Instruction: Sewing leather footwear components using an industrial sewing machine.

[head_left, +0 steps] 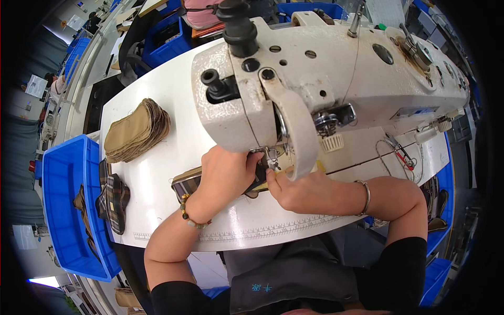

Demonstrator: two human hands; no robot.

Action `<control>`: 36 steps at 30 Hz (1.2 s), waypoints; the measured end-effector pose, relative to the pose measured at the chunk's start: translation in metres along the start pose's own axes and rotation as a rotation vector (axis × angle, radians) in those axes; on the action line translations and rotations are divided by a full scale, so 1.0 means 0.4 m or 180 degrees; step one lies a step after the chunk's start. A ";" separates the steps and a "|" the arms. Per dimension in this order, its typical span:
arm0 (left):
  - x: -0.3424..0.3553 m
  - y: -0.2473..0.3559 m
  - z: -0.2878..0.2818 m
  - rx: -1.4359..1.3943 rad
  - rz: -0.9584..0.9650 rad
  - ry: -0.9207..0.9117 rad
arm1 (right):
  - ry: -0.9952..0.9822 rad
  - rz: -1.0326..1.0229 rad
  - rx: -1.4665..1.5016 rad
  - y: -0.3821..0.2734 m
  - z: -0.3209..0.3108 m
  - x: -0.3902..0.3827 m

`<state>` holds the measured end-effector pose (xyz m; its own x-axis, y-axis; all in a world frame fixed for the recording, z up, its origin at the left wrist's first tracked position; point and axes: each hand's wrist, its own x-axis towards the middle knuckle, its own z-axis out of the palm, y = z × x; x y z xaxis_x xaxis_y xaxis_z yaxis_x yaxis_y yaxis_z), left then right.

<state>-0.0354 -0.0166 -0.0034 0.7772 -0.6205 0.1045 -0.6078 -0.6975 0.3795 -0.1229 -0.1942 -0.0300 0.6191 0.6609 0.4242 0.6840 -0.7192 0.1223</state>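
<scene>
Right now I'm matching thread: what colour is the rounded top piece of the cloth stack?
The top piece is tan, clearest in the head view.

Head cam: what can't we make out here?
All in the head view:
Plaid piece: partly covered by the left hand.
Needle point near the presser foot: too small to tell.
Pink bag: top cut off by the upper edge.
Background person: hands too small and blurred.

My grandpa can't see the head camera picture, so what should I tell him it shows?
Someone's left hand and right hand work together on plaid cloth at a white sewing machine. To the left are a stack of tan pieces and a blue bin.
</scene>
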 end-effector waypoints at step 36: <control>0.110 -0.096 0.063 -0.0797 0.0882 0.0362 | 0.0087 -0.0033 -0.0077 0.039 0.174 -0.048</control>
<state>0.0181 -0.0262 -0.0366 0.6108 -0.7195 0.3305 -0.7497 -0.3912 0.5338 -0.0973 -0.2031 -0.0987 0.6011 0.6624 0.4472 0.6805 -0.7176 0.1483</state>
